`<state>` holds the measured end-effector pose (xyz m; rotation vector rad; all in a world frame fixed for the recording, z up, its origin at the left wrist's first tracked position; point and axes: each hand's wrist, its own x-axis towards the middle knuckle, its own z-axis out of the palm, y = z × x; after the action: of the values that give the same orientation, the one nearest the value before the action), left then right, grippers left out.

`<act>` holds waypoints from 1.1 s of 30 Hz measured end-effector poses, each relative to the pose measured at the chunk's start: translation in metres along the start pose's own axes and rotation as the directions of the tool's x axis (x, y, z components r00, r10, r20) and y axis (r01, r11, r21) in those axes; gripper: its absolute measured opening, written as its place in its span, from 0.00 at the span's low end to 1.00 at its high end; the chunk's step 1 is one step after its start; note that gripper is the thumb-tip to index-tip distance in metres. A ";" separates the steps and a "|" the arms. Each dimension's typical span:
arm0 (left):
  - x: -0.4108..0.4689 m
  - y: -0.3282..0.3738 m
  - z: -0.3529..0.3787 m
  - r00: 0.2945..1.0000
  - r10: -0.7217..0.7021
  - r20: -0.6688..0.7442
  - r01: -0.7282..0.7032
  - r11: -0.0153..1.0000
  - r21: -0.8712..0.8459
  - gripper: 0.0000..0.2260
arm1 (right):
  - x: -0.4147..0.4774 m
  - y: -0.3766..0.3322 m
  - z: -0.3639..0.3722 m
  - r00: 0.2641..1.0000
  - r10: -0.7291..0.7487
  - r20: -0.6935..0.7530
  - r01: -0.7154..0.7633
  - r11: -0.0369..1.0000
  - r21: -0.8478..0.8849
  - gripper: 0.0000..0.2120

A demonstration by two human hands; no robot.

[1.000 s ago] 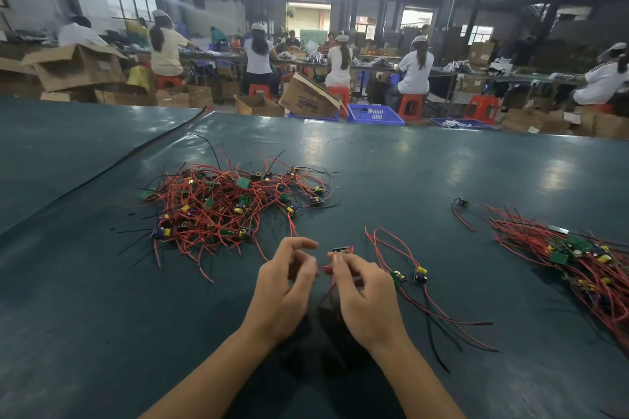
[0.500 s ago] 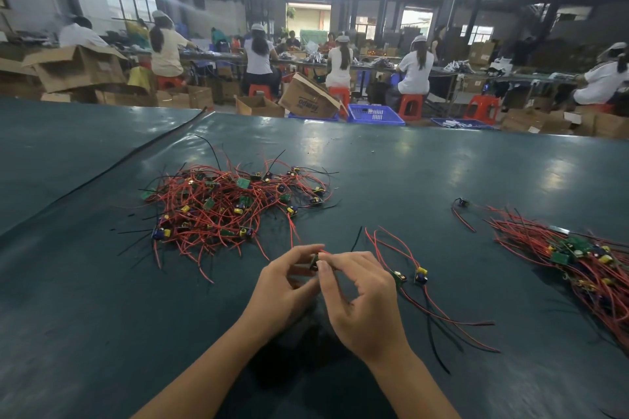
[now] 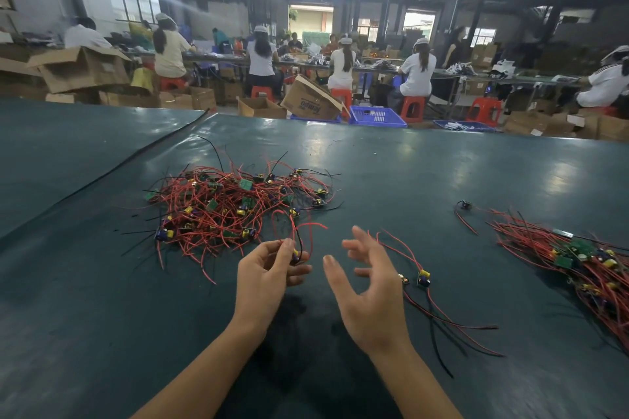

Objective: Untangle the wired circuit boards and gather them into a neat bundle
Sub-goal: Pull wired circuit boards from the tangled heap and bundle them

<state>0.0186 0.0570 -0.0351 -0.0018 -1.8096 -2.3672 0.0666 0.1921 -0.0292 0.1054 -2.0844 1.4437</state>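
Red wires all over this dark green table (image 3: 408, 173). The left hand (image 3: 265, 269) pinches one small wired board (image 3: 295, 253) in its fingertips, leads looping upward. The right hand (image 3: 369, 292) is just beside it, fingers spread, holding nothing. The tangled pile (image 3: 231, 204) sits behind the left hand, a straighter bundle (image 3: 585, 269) lies far right, and two loose boards (image 3: 422, 277) lie by the right hand
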 end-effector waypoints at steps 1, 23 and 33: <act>-0.001 0.000 0.000 1.000 0.010 0.022 -0.010 1.000 0.006 0.07 | 0.000 0.002 0.002 0.998 0.050 0.045 -0.049 0.999 -0.021 0.23; -0.014 0.001 0.014 0.964 -0.163 0.208 0.193 0.972 -0.133 0.08 | 0.004 -0.003 0.004 0.929 0.367 0.035 -0.360 0.883 0.300 0.10; -0.018 0.003 0.017 0.934 -0.211 0.288 0.258 0.957 -0.135 0.08 | 0.005 0.004 0.006 0.946 0.317 -0.068 -0.298 0.934 0.199 0.11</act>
<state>0.0348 0.0746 -0.0291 -0.1450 -1.7987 -2.8084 0.0587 0.1898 -0.0310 -0.2271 -1.9436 1.7907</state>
